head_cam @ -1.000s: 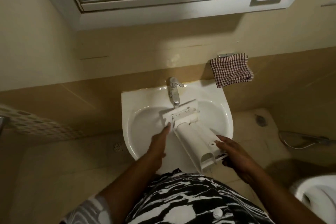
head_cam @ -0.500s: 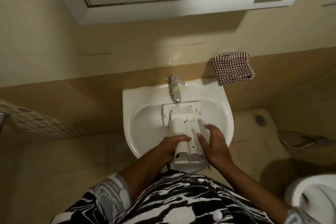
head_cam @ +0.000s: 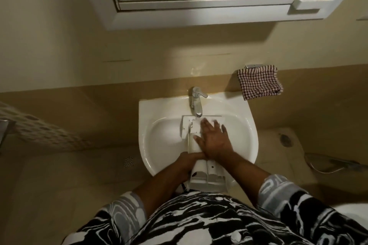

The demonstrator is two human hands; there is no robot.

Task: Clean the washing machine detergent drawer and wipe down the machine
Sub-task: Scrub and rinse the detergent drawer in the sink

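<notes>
The white detergent drawer [head_cam: 207, 177] lies lengthwise in the white sink [head_cam: 159, 137], its far end under the chrome tap [head_cam: 196, 103] and its near end jutting over the sink's front rim. My left hand [head_cam: 189, 162] grips the drawer's left side near the middle. My right hand [head_cam: 214, 139] lies flat on top of the drawer with fingers spread, reaching toward the tap end. The far part of the drawer is blurred and partly covered by that hand.
A red-and-white checked cloth [head_cam: 259, 83] hangs on a wall rail right of the sink. A mirror cabinet [head_cam: 199, 14] juts out above. A hose [head_cam: 334, 163] lies on the tiled floor at right, a floor drain [head_cam: 128, 161] at left.
The drawer was turned from a diagonal lie to straight under the tap. My left hand took hold of its side; my right hand slid forward along its top toward the tap.
</notes>
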